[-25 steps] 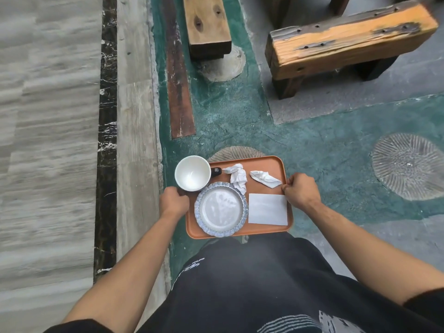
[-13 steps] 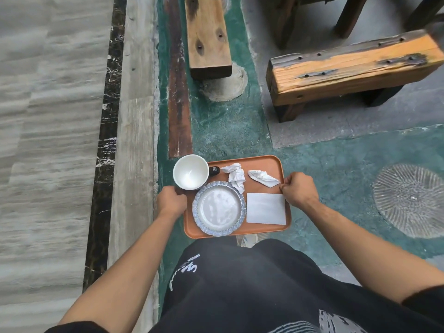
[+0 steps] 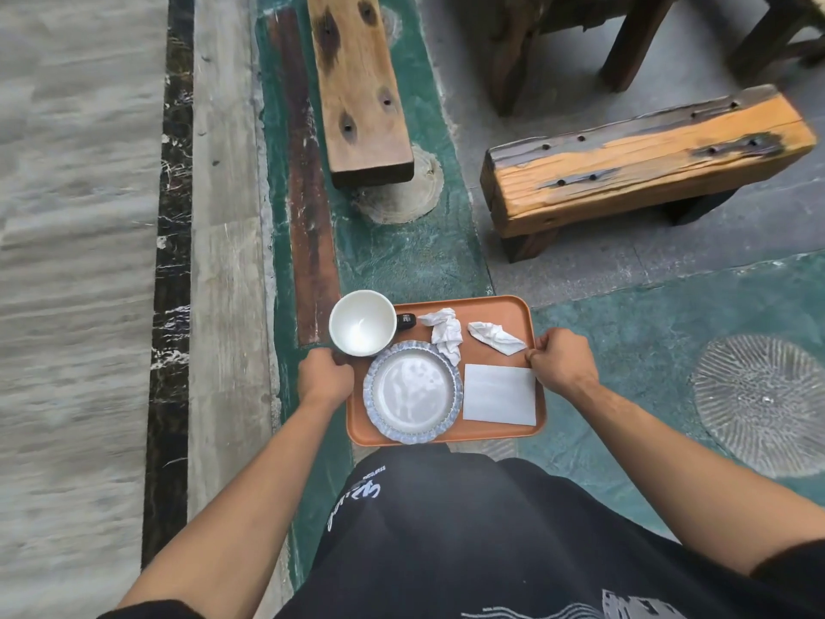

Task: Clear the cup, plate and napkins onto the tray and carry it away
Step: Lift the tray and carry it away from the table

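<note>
I carry an orange tray (image 3: 495, 308) in front of my waist, above the floor. My left hand (image 3: 325, 378) grips its left edge and my right hand (image 3: 563, 362) grips its right edge. A white cup (image 3: 362, 323) with a dark handle stands at the tray's far left corner. A blue-rimmed plate (image 3: 411, 391) lies near the middle. Two crumpled napkins (image 3: 444, 331) (image 3: 494, 337) lie at the far side, and a flat white napkin (image 3: 500, 394) lies beside the plate on the right.
A wooden bench (image 3: 643, 158) stands ahead on the right and another wooden bench (image 3: 357, 87) ahead in the middle. Dark table legs (image 3: 625, 42) rise at the top right. Pale striped paving (image 3: 76, 261) runs along the left.
The benches and floor have slid down and closer in the view, so I have moved backward or tilted up with the tray. Both hands keep their hold on the tray's edges.
</note>
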